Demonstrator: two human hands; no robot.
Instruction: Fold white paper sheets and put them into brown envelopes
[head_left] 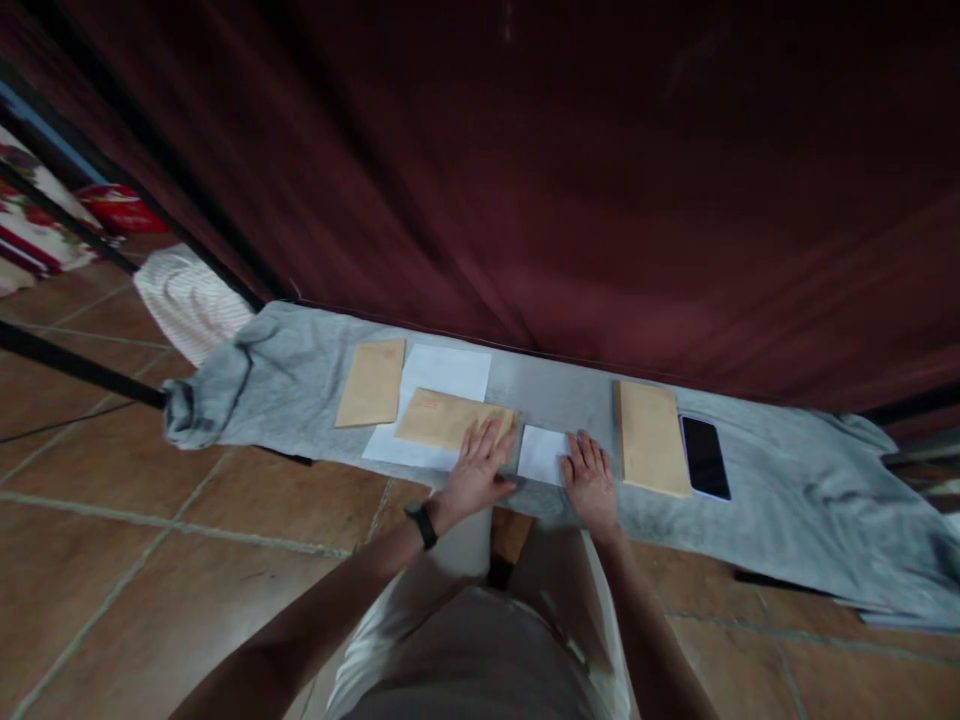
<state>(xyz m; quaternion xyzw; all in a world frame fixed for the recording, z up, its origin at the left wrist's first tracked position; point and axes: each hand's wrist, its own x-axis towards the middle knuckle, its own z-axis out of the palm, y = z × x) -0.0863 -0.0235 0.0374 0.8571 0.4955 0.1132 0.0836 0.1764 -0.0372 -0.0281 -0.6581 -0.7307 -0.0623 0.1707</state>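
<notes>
My left hand (481, 464) lies with fingers spread on the right end of a brown envelope (439, 418), which rests partly over a large white sheet of paper (450, 372). On the right edge of a small folded white paper (541, 454) are the fingertips of my right hand (589, 478), its fingers stretched out. Another brown envelope (373, 383) sits left of the sheet, overlapping its edge. To the right of my right hand is a stack of brown envelopes (654, 438).
A grey cloth (787, 480) covers the narrow bench. A phone (705, 457) lies right of the envelope stack. Dark red curtain (525, 200) hangs close behind. Black metal bars (82, 365) and a striped cloth (193, 300) are at the left, above a tiled floor (225, 540).
</notes>
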